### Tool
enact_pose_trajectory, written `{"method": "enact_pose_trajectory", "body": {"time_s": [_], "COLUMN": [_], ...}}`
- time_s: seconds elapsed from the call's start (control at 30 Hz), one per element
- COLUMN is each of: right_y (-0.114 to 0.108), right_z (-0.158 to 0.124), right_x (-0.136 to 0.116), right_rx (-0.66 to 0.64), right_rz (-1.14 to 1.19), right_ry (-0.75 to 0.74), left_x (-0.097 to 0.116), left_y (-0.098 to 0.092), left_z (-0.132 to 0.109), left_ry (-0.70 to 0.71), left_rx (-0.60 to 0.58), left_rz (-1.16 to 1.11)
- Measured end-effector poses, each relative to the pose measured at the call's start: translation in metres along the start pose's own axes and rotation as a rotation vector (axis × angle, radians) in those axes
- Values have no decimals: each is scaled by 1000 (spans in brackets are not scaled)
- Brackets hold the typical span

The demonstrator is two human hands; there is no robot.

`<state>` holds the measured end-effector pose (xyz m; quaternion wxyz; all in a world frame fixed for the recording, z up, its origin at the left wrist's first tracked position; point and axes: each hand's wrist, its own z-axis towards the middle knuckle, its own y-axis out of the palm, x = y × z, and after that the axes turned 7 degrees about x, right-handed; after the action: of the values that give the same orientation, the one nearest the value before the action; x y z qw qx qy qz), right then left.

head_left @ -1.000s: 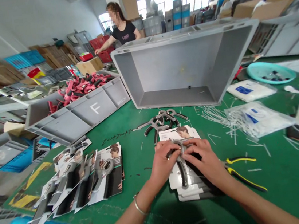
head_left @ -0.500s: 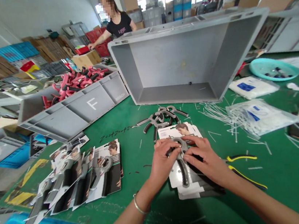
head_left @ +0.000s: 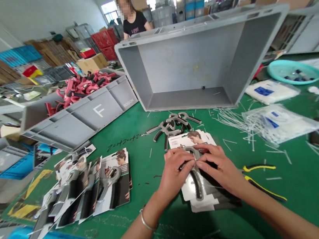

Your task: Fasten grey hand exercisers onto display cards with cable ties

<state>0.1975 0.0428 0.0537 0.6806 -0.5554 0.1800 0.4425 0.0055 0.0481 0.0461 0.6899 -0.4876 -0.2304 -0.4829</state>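
Both hands meet over a grey, ring-headed tool [head_left: 197, 185] with black handles, lying on a printed cardboard card [head_left: 187, 194] atop a small stack of cards. My left hand [head_left: 176, 168] pinches at the ring, its thumb pointing right. Opposite it, my right hand [head_left: 216, 163] pinches at the same spot, thumb tip almost touching the left. A thin pale strip, apparently a zip tie [head_left: 195, 159], shows between the thumb tips; its ends are hidden. Just beyond the cards lie several loose grey-and-black tools [head_left: 174, 124]. Yellow-handled cutters [head_left: 263, 184] rest by my right forearm.
Carded tools [head_left: 113, 180] overlap on the left. A grey crate [head_left: 80, 122] holds red tools; a larger grey crate [head_left: 181, 61] stands on its side behind. Zip ties [head_left: 233, 123], plastic bags [head_left: 280, 123] and a turquoise tray [head_left: 294, 72] lie right. A co-worker [head_left: 135, 22] stands beyond.
My thumbs have drawn closer together at the ring, and my right fingers have shifted slightly. The co-worker has turned and drawn back the outstretched arm.
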Motion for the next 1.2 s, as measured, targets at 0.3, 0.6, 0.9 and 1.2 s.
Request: {"method": "enact_pose_trajectory", "body": {"time_s": [0.3,0.6,0.9,1.2], "right_y": [6,16,9,-13], "right_z": [0,-2,-6,-39], "right_x": [1,-2,-2,-36], "right_rx": [69,177,192,-185], "right_rz": [47,17,8,-480], "right_ry": [55,42,-4,-296], "left_x": [24,32,51,43], "left_y": [-1,4,2,-21], "left_z": [1,-26,-42,-60], "left_ry": [59,222,176,-207], "left_rx": [181,43,-82,-110], "left_rz": [86,246,523,518]}}
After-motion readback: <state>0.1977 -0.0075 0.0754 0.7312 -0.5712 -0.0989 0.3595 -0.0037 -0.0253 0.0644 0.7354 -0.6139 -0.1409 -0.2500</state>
